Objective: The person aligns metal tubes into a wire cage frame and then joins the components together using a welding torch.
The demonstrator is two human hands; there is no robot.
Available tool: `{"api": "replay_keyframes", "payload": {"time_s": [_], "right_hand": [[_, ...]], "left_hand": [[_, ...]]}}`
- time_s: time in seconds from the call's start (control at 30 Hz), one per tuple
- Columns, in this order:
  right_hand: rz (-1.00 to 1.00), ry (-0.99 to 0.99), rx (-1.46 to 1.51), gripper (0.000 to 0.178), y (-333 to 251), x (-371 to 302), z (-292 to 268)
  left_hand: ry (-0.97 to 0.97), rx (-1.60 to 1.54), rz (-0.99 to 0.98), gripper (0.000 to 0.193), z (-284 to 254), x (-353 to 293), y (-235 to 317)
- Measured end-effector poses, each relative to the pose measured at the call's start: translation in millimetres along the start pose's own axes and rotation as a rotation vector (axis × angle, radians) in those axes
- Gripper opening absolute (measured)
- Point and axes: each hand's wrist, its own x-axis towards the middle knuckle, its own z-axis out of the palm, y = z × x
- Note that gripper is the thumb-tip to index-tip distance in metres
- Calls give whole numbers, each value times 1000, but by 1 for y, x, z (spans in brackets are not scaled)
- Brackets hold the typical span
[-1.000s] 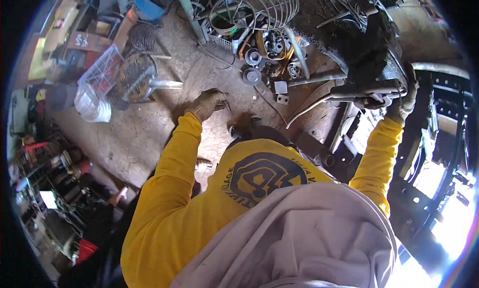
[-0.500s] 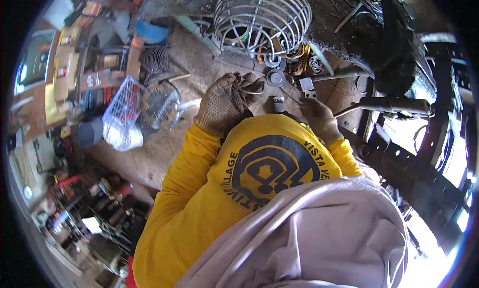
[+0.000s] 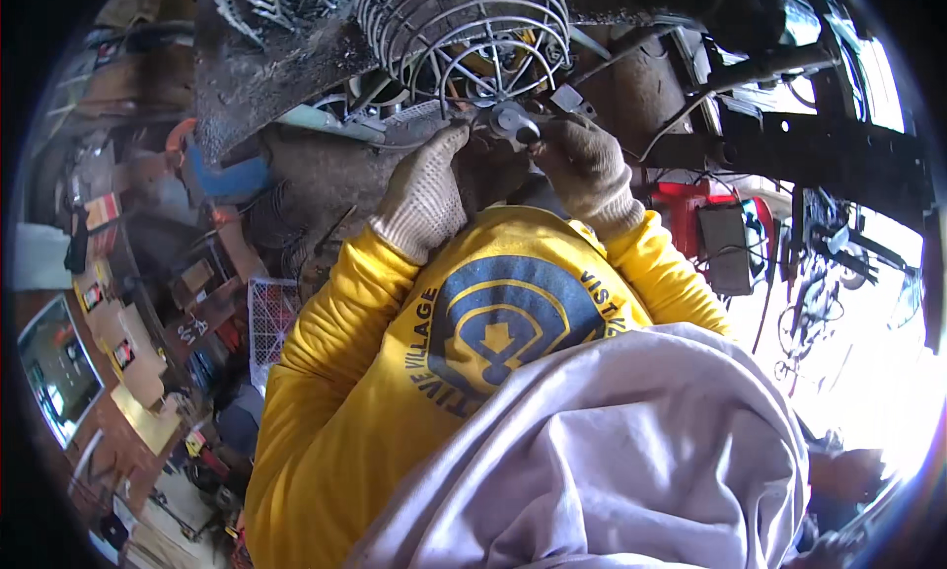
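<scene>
A knit glove is worn on each hand. The left hand (image 3: pixel 424 194) is held up in front of the chest, with its thumb pointed toward a round grey metal part (image 3: pixel 507 121). The right hand (image 3: pixel 590 171) is held on the other side of that part, with its fingers bent in toward it. The round part is seen in the gap between the two hands, just below a big wire cage (image 3: pixel 466 38). Whether either hand is closed on the part, or whether it is only seen lying past them, cannot be told, because the fingertips are partly hidden.

A small flat square piece (image 3: pixel 567 98) is seen near the round part, just above the right hand. A yellow shirt (image 3: pixel 345 372) with a dark picture is worn, and a pale cloth (image 3: pixel 612 451) is seen low down in front of it. Off to the left, a blue thing (image 3: pixel 229 177) and a white crate (image 3: pixel 273 322) are seen. On the right, a red thing (image 3: pixel 679 214) is seen beside a grey box (image 3: pixel 728 248).
</scene>
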Motion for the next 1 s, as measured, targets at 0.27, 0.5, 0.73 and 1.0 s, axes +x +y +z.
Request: {"api": "replay_keyframes", "payload": {"time_s": [0.27, 0.5, 0.73, 1.0], "right_hand": [[546, 5, 241, 25, 17, 5, 6], [612, 188, 543, 29, 17, 19, 14], [691, 135, 652, 30, 17, 25, 9], [773, 153, 721, 31, 16, 29, 13]], "left_hand": [[136, 948, 480, 30, -36, 14, 1], [90, 759, 445, 29, -50, 36, -6], [68, 633, 447, 28, -37, 38, -11], [-31, 101, 419, 23, -33, 42, -19]]}}
